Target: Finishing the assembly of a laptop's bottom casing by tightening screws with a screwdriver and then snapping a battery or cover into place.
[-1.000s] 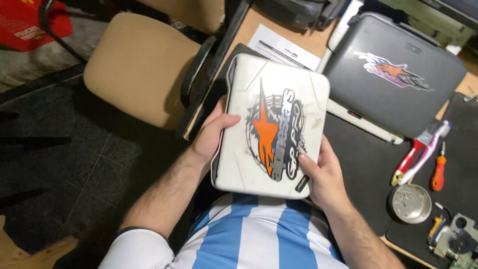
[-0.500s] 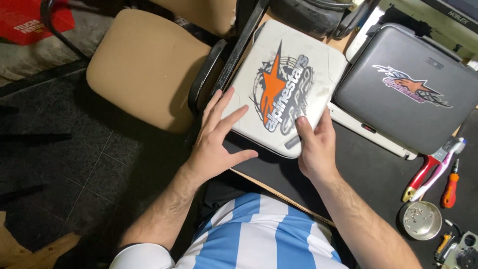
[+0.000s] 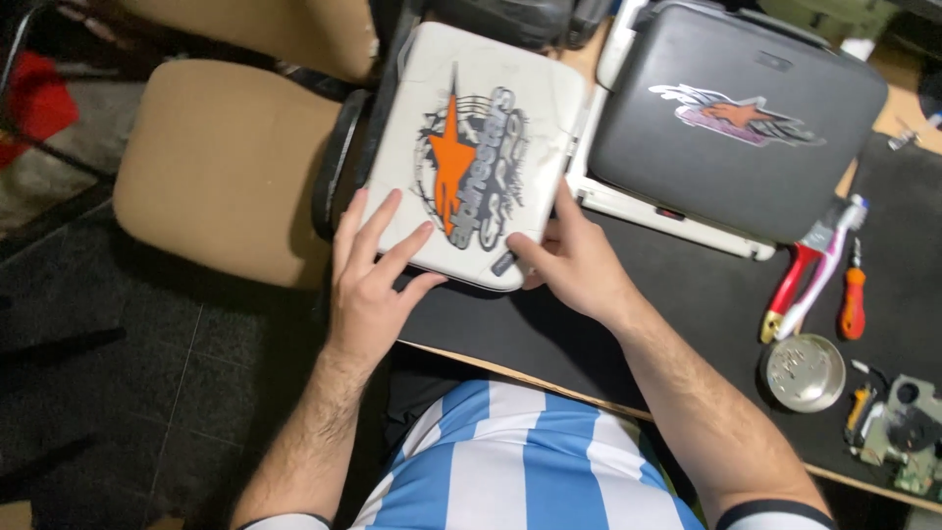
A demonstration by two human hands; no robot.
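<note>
From the head view, the white laptop [image 3: 476,147] lies on the surface's [image 3: 687,304] far left, its long axis running away. The left hand [image 3: 371,285] rests flat, fingers spread, on its near-left corner; the right hand [image 3: 579,265] pinches its near-right corner.

The left hand [image 3: 368,285] covers the near left corner of the white laptop [image 3: 481,147], and the right hand [image 3: 579,265] covers a part of its near edge. The far end of the grey laptop [image 3: 736,128] is cut off by the top edge. A small circuit part [image 3: 898,432] at the right is cut by the edge and too small to tell. The dark bag [image 3: 510,20] behind the white laptop shows only partly.
</note>
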